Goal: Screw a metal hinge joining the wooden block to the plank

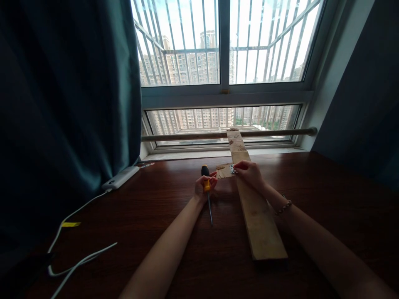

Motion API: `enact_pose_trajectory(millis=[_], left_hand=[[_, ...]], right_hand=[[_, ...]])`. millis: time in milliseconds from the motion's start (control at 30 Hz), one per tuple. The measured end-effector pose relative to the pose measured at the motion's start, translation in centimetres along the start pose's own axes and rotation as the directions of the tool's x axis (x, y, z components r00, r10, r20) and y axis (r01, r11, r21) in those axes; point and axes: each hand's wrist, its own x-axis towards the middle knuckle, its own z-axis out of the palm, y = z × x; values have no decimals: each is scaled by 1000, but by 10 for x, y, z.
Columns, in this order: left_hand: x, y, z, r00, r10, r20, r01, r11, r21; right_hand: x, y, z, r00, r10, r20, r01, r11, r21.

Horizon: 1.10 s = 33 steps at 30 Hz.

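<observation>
My left hand (pixel 204 186) is closed around a screwdriver (pixel 206 178) with a black and yellow handle; its thin shaft points down toward me. The fingertips of that hand reach the edge of a short wooden piece (pixel 223 171) with a rough, torn-looking surface. My right hand (pixel 249 172) pinches a small silvery metal piece, which looks like a hinge (pixel 232 169), where the short piece meets a long wooden board (pixel 260 220). This board lies lengthwise on the table, its far end toward the window. A bracelet circles my right wrist.
The dark reddish table (pixel 327 199) runs up to the window sill. At left lie a white power bank (pixel 121 177), a white cable (pixel 82 261) and a yellow strip (pixel 71 224). A dark curtain (pixel 71 91) hangs there. A horizontal rail (pixel 274 133) crosses the window.
</observation>
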Motion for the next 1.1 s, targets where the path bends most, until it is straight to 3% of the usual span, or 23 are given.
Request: enact_pose_trajectory(millis=[300, 667, 933, 1000, 1100], left_hand=[[-2, 0, 4, 999, 29, 14, -29, 999, -29], [-1, -2, 3, 997, 71, -3, -71, 997, 32], [0, -1, 1, 998, 61, 17, -62, 997, 35], [1, -1, 1, 998, 63, 16, -63, 998, 30], [1, -2, 0, 998, 64, 13, -64, 998, 26]], right_hand=[[-3, -8, 3, 972, -233, -3, 231, 963, -138], [-1, -4, 4, 955, -281, 99, 297, 915, -273], [-2, -11, 1, 967, -249, 50, 254, 949, -185], [1, -15, -9, 978, -209, 0, 207, 970, -125], [4, -13, -38, 997, -52, -52, 46, 992, -115]])
